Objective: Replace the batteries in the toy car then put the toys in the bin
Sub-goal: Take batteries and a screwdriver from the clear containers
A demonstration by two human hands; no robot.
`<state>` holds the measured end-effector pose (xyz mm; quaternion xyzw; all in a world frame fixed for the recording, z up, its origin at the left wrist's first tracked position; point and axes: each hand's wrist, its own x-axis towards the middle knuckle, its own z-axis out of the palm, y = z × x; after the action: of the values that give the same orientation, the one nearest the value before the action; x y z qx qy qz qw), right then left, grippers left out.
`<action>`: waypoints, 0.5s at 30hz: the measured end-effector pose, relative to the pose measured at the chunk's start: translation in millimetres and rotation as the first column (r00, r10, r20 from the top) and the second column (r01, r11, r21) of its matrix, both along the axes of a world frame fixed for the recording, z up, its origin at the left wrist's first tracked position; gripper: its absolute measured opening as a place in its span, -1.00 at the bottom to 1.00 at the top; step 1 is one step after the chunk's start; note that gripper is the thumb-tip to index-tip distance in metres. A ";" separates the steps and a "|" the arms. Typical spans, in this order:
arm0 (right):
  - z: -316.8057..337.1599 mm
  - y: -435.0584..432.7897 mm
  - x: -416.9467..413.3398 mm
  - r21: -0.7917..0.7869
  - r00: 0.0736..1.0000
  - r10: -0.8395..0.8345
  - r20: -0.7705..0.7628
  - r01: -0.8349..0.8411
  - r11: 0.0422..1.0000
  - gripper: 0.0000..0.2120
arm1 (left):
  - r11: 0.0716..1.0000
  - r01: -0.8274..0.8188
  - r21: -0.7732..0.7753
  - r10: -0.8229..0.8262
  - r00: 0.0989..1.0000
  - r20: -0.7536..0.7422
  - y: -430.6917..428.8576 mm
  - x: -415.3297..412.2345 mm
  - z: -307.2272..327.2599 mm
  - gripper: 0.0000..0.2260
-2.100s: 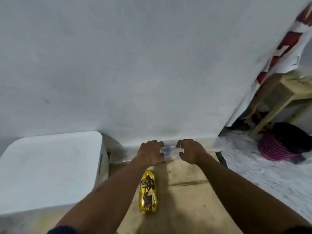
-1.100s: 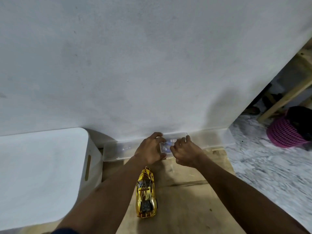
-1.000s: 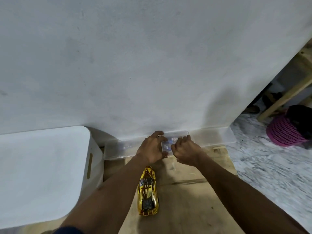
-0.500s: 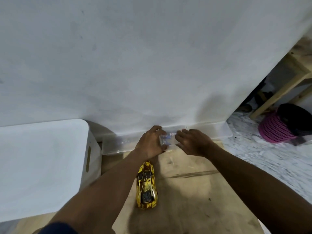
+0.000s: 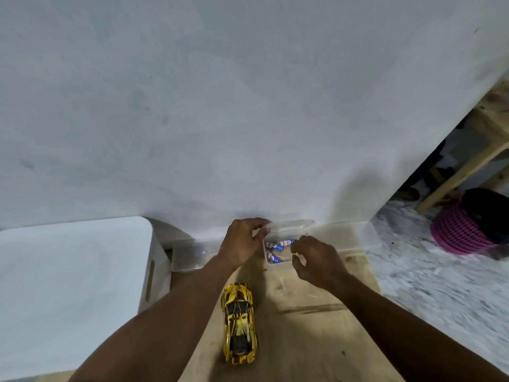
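Note:
A shiny gold toy car (image 5: 240,322) lies on the brown cardboard floor sheet (image 5: 316,340), nose toward the wall. Beyond it, against the wall, stands a small clear plastic box (image 5: 285,261) with its lid (image 5: 292,225) raised. Blue and white batteries (image 5: 279,244) lie inside. My left hand (image 5: 243,244) pinches the lid's left edge between thumb and fingers. My right hand (image 5: 316,257) hovers over the box's right side, fingers loosely curled and holding nothing. A large white bin (image 5: 74,285) with a slot handle stands at the left.
A long clear plastic tray (image 5: 190,253) runs along the foot of the white wall behind the box. At the right are grey marbled floor, a pink basket (image 5: 462,232) with dark contents, and wooden furniture legs (image 5: 454,172).
Both hands were on the closed clear box. Its lid is now up, the batteries show, and my right hand has come off it.

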<state>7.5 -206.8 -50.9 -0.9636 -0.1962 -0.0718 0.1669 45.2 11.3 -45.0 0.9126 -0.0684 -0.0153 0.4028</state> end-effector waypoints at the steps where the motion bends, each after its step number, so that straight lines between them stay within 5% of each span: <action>1: -2.1 3.3 6.3 -0.047 0.996 -0.010 -0.091 0.005 0.999 -0.79 | 1.000 0.003 0.008 -0.003 1.000 0.005 -0.3 0.3 0.7 -0.77; 4: -2.7 17.2 36.4 -0.212 0.957 -0.097 -0.274 0.038 0.976 -0.66 | 0.999 0.022 0.039 -0.023 0.999 0.038 0.0 1.1 3.6 -0.77; 8: 0.8 27.0 52.9 -0.493 0.945 -0.095 -0.313 -0.076 0.867 -0.66 | 0.992 0.076 0.101 -0.086 0.992 0.093 0.0 -1.3 4.2 -0.75; 15: -2.8 30.6 58.3 -0.539 0.937 -0.081 -0.340 -0.123 0.834 -0.77 | 0.986 0.103 0.128 -0.122 0.981 0.150 1.7 -6.2 4.0 -0.74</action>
<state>65.8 -176.3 -53.7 -0.9654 -0.1865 0.1614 -0.0851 39.1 13.0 -41.0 0.9280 -0.1507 0.0300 0.3393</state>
